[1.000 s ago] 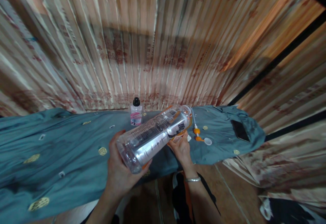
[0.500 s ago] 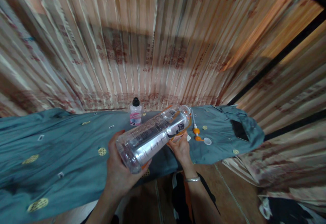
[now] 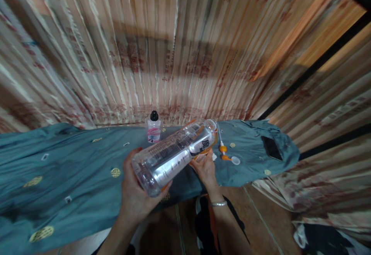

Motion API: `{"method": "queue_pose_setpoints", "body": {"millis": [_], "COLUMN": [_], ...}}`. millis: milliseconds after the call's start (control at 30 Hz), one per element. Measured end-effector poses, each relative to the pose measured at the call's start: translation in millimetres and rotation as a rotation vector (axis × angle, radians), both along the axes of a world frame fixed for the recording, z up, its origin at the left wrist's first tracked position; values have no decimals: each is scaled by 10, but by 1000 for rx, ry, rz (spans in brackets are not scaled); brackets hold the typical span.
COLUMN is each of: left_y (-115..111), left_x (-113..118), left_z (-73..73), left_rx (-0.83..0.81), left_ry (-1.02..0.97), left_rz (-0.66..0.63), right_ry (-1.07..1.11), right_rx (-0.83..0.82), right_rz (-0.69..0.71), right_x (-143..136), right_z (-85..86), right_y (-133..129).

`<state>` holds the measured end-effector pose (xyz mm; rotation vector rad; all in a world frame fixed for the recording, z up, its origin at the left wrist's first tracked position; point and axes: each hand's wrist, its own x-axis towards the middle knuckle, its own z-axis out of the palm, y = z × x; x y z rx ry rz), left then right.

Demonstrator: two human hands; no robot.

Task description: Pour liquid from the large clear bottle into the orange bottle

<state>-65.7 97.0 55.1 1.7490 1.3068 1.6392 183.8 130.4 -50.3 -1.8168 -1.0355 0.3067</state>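
Note:
My left hand (image 3: 137, 193) is wrapped around the base end of a large clear plastic bottle (image 3: 174, 156) with a silvery label. The bottle is tilted, its neck pointing up and to the right in view. Below its neck end, my right hand (image 3: 205, 167) has its fingers closed at an orange container (image 3: 215, 141). Only orange edges of that container show, as the clear bottle covers most of it. Just right of the neck lies an orange pump head (image 3: 223, 149) with a pale tube, beside a small whitish round cap (image 3: 235, 160).
A small clear bottle (image 3: 154, 126) with a black cap and pink label stands near the curtain (image 3: 162, 54). Farther right, a black phone (image 3: 271, 148) lies on the green cloth (image 3: 87, 162). A dark bar (image 3: 313, 67) slants across the right side.
Both hands and the clear bottle keep almost the same pose. The whole view has shifted very slightly.

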Motion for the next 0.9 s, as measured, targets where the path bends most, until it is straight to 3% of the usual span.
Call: {"method": "queue_pose_setpoints", "body": {"millis": [133,900], "left_y": [6,29], "left_x": [-1,-4], "left_z": [-1,-42], "left_rx": [9,77], "left_ry": [14,79], "left_rz": [3,25], "right_ry": [43,48], "right_rx": [-55,-34], "right_rz": [-9,-6], "right_x": [-2,7], "right_z": [39,53], "right_y": [-6,4]}}
